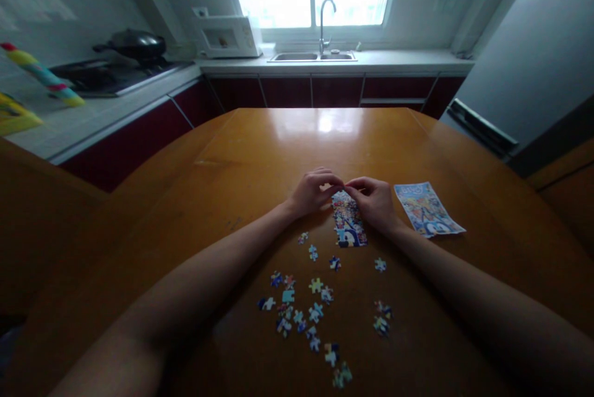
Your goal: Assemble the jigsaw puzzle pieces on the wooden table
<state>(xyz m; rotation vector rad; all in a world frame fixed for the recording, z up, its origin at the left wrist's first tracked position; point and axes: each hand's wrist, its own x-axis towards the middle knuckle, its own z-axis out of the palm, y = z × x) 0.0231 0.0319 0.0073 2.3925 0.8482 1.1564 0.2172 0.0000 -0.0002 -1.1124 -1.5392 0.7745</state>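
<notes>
A partly joined jigsaw puzzle (349,217) lies flat on the wooden table, showing a blue cartoon face at its near edge. At its far edge my left hand (316,192) and my right hand (375,200) meet, fingertips pinched together. Whatever sits between the fingers is too small to make out. Loose puzzle pieces (316,286) are scattered nearer to me, some of them overlapping. One single piece (335,263) rests just below the joined part. To the right of my right hand is a creased picture sheet (427,208) with a similar cartoon print.
The brown table (260,156) has a rounded outline. Beyond it run a counter with a sink (313,57), a microwave (228,36) and a stove with a black pot (134,44). A large grey appliance (524,57) stands on the right.
</notes>
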